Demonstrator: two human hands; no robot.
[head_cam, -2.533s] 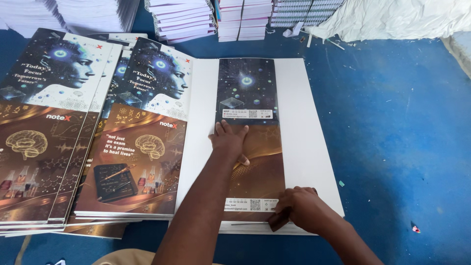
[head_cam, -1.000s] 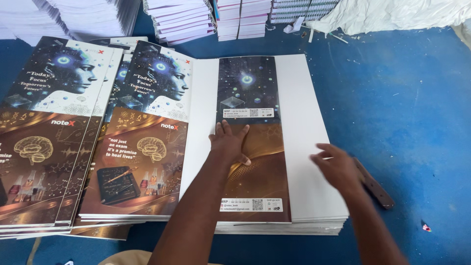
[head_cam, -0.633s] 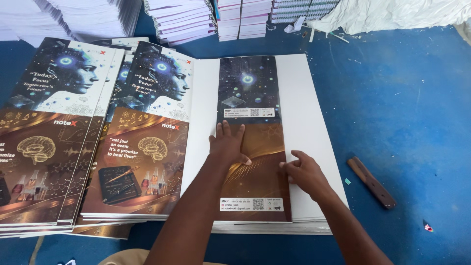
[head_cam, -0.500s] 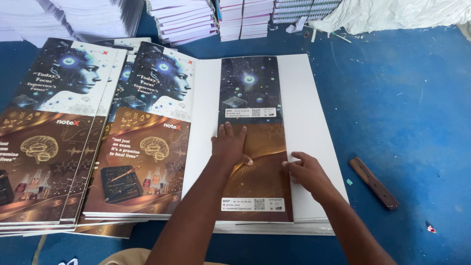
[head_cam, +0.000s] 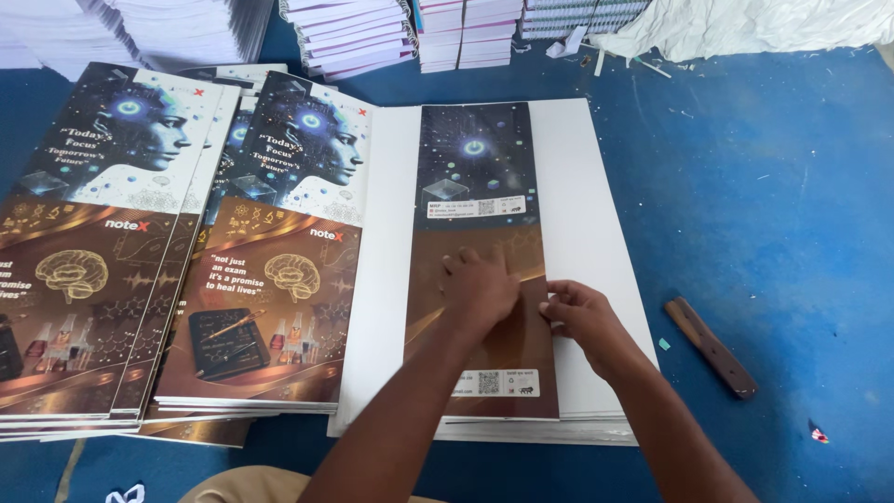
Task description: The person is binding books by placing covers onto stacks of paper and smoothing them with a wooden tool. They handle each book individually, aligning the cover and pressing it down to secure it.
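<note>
Two hands rest on a tall, narrow printed strip that lies along the middle of a white sheet, the topmost of a stack of white sheets on a blue floor. The left hand lies flat and open on the brown lower half of the strip, fingers spread and pointing away from the person, pressing it down. The right hand sits just beside it at the strip's right edge, its fingers curled and its fingertips touching that edge where strip meets white sheet; whether it pinches the edge or only presses on it cannot be told. The strip is dark blue with a glowing dot above and brown below, with a small white label at mid-height and another near the bottom end. To the left, touching the white stack, lie overlapping piles of printed covers showing a pale profile head above a brown panel with a brain drawing. On the floor to the right, well apart from the stack, lies a brown wooden stick. Stacks of bound pads stand along the far edge, and crumpled white sacking lies at the top right.
</note>
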